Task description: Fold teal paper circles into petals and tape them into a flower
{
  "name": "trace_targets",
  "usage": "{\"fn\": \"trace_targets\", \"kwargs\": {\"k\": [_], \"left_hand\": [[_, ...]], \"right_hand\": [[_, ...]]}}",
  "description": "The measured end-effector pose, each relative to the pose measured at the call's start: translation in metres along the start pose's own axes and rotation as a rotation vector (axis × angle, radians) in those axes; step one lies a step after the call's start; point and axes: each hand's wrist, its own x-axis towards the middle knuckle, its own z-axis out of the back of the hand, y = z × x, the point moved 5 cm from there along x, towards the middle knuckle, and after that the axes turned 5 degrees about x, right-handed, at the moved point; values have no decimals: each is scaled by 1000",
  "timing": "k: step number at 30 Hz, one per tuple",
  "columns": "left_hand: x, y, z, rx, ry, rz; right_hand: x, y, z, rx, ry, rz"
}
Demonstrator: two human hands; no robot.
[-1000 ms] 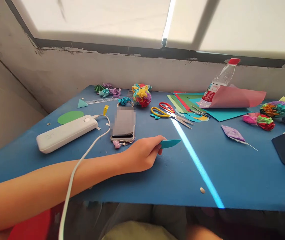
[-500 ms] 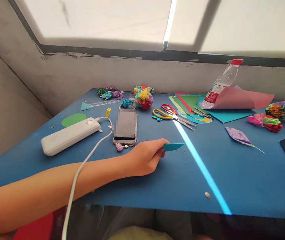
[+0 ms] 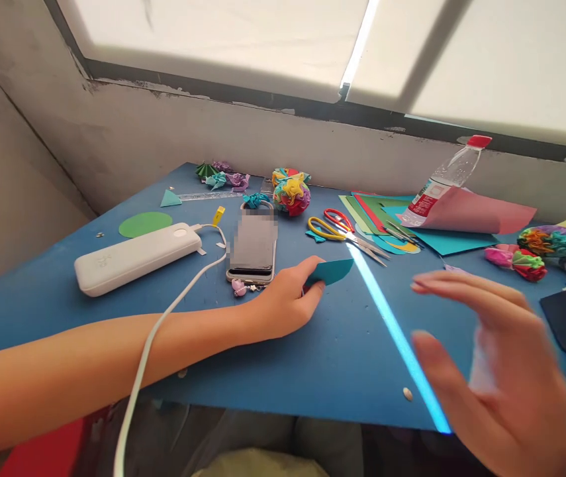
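My left hand (image 3: 292, 295) pinches a small piece of teal paper (image 3: 333, 271) between thumb and fingers, just above the table and right of the phone (image 3: 251, 248). My right hand (image 3: 506, 371) hangs over the right side of the table, slightly blurred, thumb and fingers apart. A pale patch shows inside its curve; what that is I cannot make out. Behind it, a purple paper shape (image 3: 454, 268) is mostly hidden. Beyond the teal piece lie yellow-and-red-handled scissors (image 3: 347, 233), blades pointing right.
A white power bank (image 3: 136, 260) lies at the left, its cable (image 3: 156, 331) crossing over my left forearm. Paper balls (image 3: 291, 193) stand at the back. A red-capped bottle (image 3: 436, 192) leans over coloured sheets (image 3: 454, 240). More crumpled paper (image 3: 528, 262) lies at the right.
My right hand has come into view from the lower right. The left hand has turned the teal paper so more of its face shows. The camera view has tilted slightly.
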Motion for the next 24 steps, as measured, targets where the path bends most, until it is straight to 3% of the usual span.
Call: {"fn": "trace_targets", "kwargs": {"k": [3,5,8,15,17,21,24], "left_hand": [[0,-1,0,-18,-1,-6],[0,0,-1,-19,2,7],[1,4,-2,-3,2,50],[1,4,17,251,-335,57],[2,2,17,308,-337,34],[3,0,9,293,-226,-12],[-1,-4,12,288,-330,-57]], "right_hand": [[36,-25,-38,72,121,-117],[46,-41,-66,313,236,-235],[47,-51,-88,538,224,-297],[30,-64,-78,529,48,-276],[29,-61,-73,500,22,-204],[31,-49,-71,439,25,-47],[32,-47,-70,409,11,-34]]}}
